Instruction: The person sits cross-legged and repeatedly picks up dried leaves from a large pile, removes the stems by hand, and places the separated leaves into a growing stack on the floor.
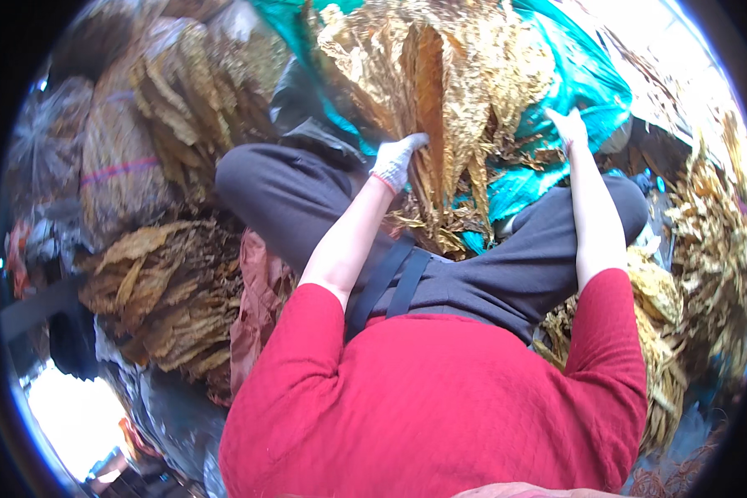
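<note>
A large heap of dried tan leaves [504, 68], which look like tobacco, lies before my crossed legs. My left hand [395, 162], in a white knit glove, grips the leaves at the near left of the heap. Its thumb lies across them, beside a long, darker brown leaf [429, 93]. Under and around the heap spreads a teal plastic sheet [597, 93]. My right hand [571, 129], also in a whitish glove, rests against this sheet on the right, thumb spread from the fingers. Whether it pinches the plastic is hard to see.
On the left, stacked dried leaves [162, 299] lie near a clear plastic-wrapped bale [121, 162] with a pink-purple band. Reddish cloth or sheeting [255, 299] is beside my left thigh. More bundled leaves [709, 230] stand at the right. Dark plastic sheeting [308, 112] lies beyond my left knee.
</note>
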